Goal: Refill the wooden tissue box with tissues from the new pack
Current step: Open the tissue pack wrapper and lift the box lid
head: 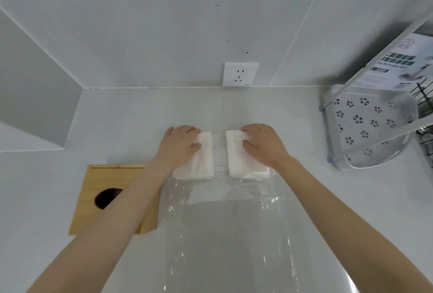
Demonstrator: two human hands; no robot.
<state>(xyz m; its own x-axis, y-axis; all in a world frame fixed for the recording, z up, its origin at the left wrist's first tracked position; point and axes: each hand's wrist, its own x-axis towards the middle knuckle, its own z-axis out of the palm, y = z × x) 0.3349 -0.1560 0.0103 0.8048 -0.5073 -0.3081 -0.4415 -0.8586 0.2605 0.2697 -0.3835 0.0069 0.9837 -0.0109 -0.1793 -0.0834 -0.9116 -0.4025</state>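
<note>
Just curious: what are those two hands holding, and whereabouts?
Each holds a tissue stack by its far end: left hand on the left stack, right hand on the right stack, partly in clear wrap.

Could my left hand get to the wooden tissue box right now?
Probably yes. The wooden tissue box lies under the left forearm with nothing on top of it, but the left hand is holding a tissue stack and would need to let go first.

Both arms outstretched, left hand (pixel 180 142) and right hand (pixel 262 141) palm-down (fingers curled).
</note>
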